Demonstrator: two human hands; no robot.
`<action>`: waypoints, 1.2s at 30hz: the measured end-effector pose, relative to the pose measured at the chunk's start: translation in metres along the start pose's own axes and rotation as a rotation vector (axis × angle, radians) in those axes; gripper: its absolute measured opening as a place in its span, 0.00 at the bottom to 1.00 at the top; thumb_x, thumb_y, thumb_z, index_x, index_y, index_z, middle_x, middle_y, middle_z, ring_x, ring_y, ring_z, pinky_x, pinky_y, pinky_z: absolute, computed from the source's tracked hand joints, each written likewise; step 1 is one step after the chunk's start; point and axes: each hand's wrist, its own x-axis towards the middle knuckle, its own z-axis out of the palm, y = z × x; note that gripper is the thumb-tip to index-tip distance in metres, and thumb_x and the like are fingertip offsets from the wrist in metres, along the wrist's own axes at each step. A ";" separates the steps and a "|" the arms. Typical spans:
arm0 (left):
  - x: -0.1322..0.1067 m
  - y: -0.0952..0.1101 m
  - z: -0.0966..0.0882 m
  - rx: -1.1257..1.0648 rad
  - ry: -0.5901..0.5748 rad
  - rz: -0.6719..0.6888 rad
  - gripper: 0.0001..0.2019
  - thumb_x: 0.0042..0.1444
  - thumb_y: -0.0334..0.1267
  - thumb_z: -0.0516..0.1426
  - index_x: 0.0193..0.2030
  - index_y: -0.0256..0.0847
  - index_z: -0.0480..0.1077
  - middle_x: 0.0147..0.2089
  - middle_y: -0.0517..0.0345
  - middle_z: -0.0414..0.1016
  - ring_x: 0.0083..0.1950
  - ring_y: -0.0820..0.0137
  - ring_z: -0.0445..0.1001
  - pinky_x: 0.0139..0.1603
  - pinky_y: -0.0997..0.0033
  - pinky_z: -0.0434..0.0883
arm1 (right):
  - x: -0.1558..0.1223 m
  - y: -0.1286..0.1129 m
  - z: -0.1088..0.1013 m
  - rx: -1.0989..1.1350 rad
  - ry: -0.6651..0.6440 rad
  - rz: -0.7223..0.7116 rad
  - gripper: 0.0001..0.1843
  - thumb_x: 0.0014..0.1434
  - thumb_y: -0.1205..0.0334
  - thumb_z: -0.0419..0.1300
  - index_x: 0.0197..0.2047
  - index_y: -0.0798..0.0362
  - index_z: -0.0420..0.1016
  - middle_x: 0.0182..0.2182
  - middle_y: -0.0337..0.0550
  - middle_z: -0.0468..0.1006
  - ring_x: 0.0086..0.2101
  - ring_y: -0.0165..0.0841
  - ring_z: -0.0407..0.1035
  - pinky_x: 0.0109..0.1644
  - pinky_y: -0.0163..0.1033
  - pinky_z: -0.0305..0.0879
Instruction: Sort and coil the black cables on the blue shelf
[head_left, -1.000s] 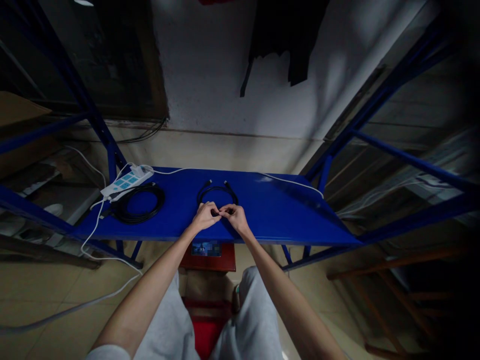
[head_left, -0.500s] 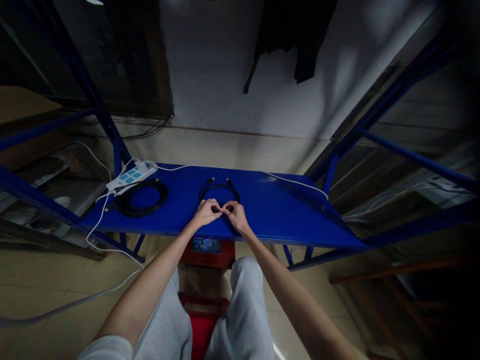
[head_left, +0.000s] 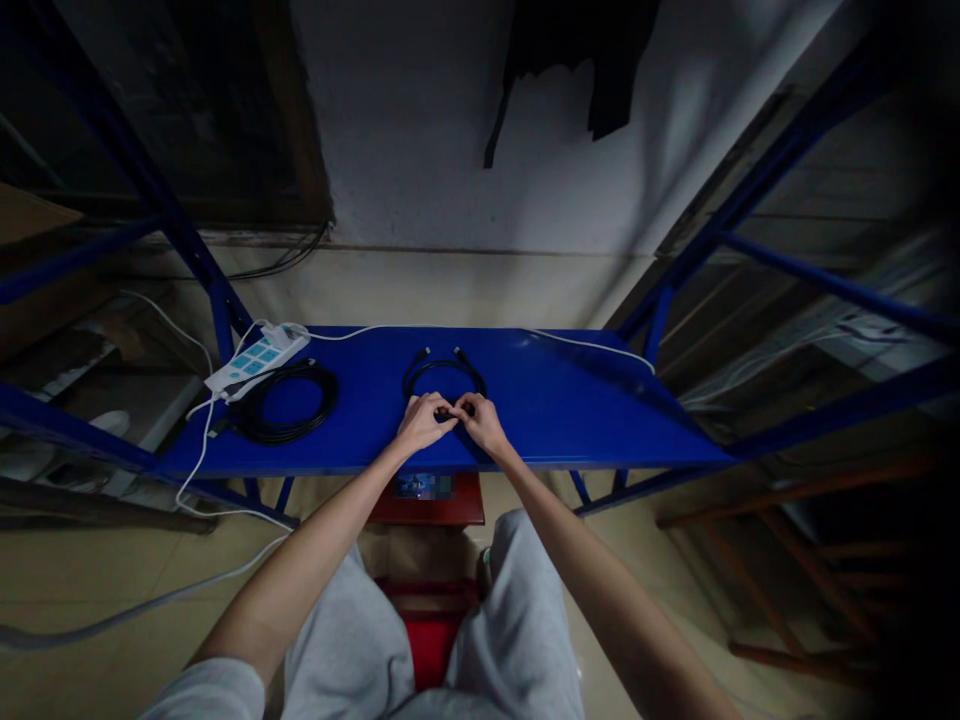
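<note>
A short black cable (head_left: 444, 364) lies in a loop on the blue shelf (head_left: 559, 400), its two plug ends pointing away from me. My left hand (head_left: 426, 421) is closed in a pinch at the near left of this loop. Opposite it, my right hand (head_left: 480, 420) pinches at the near right. The thumbs and fingertips of both hands meet in the middle and cover the near part of the cable. To the left, a larger coil of black cable (head_left: 328, 402) rests apart from my hands.
A white power strip (head_left: 259, 360) with blue sockets sits at the shelf's left end. Its white cord hangs over the front edge to the floor. Another white wire (head_left: 589, 344) runs along the back. Blue posts (head_left: 658, 325) rise at both ends. Below stands a red stool (head_left: 442, 508).
My head view has shifted slightly. Both hands stay together at the near side of the cable loop, with only a small change in the fingers.
</note>
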 end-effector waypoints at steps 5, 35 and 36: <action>0.000 0.001 -0.001 0.021 -0.012 -0.006 0.04 0.58 0.41 0.63 0.38 0.45 0.77 0.40 0.59 0.77 0.46 0.65 0.73 0.52 0.61 0.64 | -0.001 -0.002 -0.001 -0.015 0.002 0.011 0.10 0.59 0.55 0.65 0.31 0.52 0.75 0.28 0.42 0.76 0.32 0.35 0.67 0.38 0.38 0.59; -0.007 0.010 -0.004 0.020 0.005 0.022 0.04 0.60 0.37 0.62 0.41 0.46 0.77 0.40 0.60 0.76 0.46 0.66 0.73 0.51 0.62 0.61 | -0.004 0.005 0.000 0.045 0.025 -0.061 0.10 0.61 0.55 0.63 0.31 0.50 0.75 0.30 0.43 0.77 0.33 0.37 0.68 0.39 0.40 0.60; -0.007 0.010 -0.004 0.018 0.001 0.018 0.03 0.61 0.38 0.62 0.41 0.46 0.77 0.40 0.59 0.76 0.46 0.66 0.73 0.51 0.62 0.61 | -0.004 0.005 0.000 0.053 0.022 -0.062 0.10 0.61 0.55 0.63 0.31 0.51 0.75 0.30 0.43 0.77 0.33 0.37 0.68 0.39 0.40 0.60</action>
